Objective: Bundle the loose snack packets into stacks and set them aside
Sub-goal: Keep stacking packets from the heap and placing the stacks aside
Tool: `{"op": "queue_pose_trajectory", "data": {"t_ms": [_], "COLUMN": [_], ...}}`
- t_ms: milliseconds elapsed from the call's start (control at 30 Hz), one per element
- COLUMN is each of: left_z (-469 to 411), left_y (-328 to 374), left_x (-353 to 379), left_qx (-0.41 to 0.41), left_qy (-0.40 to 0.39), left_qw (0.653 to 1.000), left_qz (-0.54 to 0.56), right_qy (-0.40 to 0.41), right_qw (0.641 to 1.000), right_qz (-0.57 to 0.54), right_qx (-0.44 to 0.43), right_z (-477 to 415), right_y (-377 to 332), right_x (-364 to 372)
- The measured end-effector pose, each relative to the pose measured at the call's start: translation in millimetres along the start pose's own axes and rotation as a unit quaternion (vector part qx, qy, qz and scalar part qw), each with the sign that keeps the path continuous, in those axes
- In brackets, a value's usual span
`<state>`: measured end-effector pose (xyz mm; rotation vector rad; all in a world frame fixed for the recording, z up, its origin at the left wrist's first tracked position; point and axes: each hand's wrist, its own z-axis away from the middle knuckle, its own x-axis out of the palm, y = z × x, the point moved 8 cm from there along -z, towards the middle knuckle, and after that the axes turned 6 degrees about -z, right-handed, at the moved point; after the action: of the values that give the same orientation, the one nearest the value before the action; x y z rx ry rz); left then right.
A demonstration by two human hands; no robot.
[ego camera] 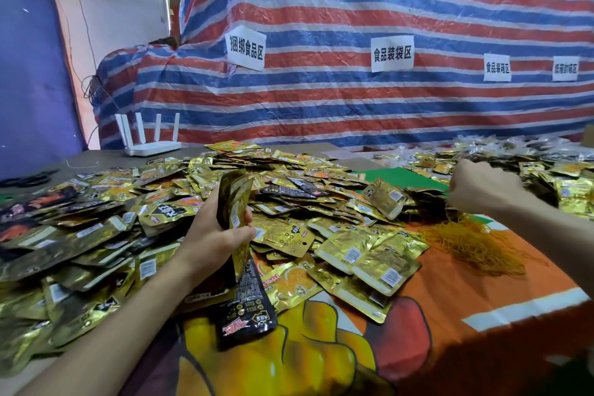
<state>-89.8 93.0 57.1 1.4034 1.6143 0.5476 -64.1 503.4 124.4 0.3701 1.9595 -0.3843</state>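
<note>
Amid packet heap (96, 235): upright stack (234, 202) clamped inside left-hand fingers (239, 233).

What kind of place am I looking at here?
Probably a small food-packing workshop: a heap of gold foil snack packets covers the table, white paper zone signs hang on a striped tarpaulin, and orange rubber bands lie ready.

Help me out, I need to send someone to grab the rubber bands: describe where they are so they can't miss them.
Start at the big heap of gold snack packets covering the table. Move to its right edge, where the orange printed cloth lies bare, just below the right hand. The rubber bands are the tangled mound of thin orange-yellow loops there, stringy rather than flat and shiny like the packets.
</note>
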Motion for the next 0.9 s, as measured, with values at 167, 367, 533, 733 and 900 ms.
{"op": "queue_pose_trajectory", "data": {"t_ms": [167,367,533,733,900], "left_z": [1,4,4,4,3], "left_y": [0,-5,-22,-31,-37], "left_x": [-1,-8,-12,-19,-16], "left_qx": [-0.031,-0.074,-0.164,-0.181,-0.193], "left_qy": [0.006,0.001,0.019,0.050,0.018], "left_qw": [0.998,0.982,0.954,0.961,0.966], "left_qz": [0.061,0.174,0.251,0.201,0.173], "right_qy": [0.000,-0.168,-0.200,-0.236,-0.302], "right_qw": [0.970,0.826,0.741,0.663,0.604], "right_qz": [-0.222,-0.494,-0.606,-0.693,-0.724], "right_qx": [-0.103,-0.210,-0.212,-0.157,-0.140], "right_z": [10,67,91,98,100], "right_y": [-47,-176,-248,-264,-269], "right_x": [-8,-2,14,45,63]}}
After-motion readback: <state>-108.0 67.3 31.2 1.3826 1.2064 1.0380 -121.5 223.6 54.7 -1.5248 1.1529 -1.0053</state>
